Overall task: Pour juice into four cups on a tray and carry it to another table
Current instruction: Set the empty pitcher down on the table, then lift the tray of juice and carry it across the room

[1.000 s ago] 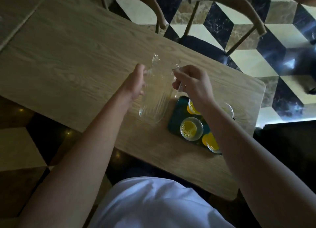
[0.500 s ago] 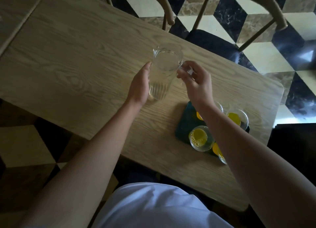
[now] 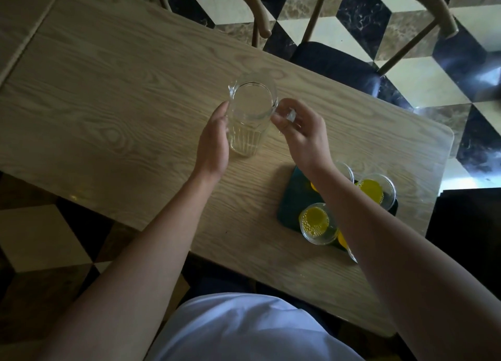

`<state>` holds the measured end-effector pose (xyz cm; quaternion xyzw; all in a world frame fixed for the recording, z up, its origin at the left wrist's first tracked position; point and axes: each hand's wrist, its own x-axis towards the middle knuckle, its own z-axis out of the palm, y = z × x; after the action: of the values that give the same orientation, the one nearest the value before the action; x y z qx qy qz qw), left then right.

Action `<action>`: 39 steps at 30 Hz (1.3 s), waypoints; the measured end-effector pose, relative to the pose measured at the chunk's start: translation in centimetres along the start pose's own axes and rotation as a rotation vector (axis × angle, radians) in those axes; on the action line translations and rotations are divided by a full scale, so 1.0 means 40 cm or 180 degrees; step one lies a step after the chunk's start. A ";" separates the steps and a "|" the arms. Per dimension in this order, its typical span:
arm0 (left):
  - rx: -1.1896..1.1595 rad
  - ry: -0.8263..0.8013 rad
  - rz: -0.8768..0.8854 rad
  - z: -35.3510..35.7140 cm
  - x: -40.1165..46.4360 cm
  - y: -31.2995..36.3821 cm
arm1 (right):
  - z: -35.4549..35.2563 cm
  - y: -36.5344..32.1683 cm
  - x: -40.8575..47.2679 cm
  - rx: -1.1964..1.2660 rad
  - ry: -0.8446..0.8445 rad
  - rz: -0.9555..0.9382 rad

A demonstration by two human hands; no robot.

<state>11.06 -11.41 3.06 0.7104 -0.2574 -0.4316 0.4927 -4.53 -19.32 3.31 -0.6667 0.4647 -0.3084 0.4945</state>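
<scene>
Wooden table point(image 3: 113, 95) over checkered floor point(image 3: 423, 84): empty glass pitcher point(image 3: 250, 116) stands upright, left hand point(image 3: 214, 146) flat against it, right hand point(image 3: 303, 135) gripping its handle; tray point(image 3: 294, 198) nearby.

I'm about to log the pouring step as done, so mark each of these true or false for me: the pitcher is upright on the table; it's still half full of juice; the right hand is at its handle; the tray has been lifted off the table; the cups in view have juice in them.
1. The glass pitcher stands upright on the table. True.
2. The pitcher is half full of juice. False: it looks empty and clear.
3. The right hand is at the pitcher's handle, the left hand against its side. True.
4. The dark tray has been lifted off the table. False: it lies on the table, near the right forearm.
5. The visible cups, such as the near one, hold yellow juice. True.
</scene>
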 end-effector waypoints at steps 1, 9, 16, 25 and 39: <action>0.0002 0.0051 0.0011 0.003 -0.006 -0.006 | -0.001 0.000 -0.004 0.0000 -0.0025 -0.0012; 0.0000 0.0098 0.0169 0.017 -0.010 -0.039 | -0.004 -0.028 -0.022 -0.0319 -0.0084 0.0037; -0.0605 0.0855 -0.0640 0.045 -0.037 -0.073 | -0.044 -0.033 -0.074 -0.0413 -0.0369 0.0392; 0.1163 -0.0128 -0.0072 0.171 -0.231 -0.221 | -0.291 0.072 -0.363 -0.0257 0.1509 0.1212; 0.2488 -0.1073 0.0058 0.261 -0.181 -0.272 | -0.453 0.312 -0.555 -0.0632 0.1765 0.2189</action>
<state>-2.20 -6.53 -5.84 0.7610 -0.4849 -0.4073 0.1411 -32.63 -6.54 -1.62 -0.4100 0.8014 -0.2471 0.3587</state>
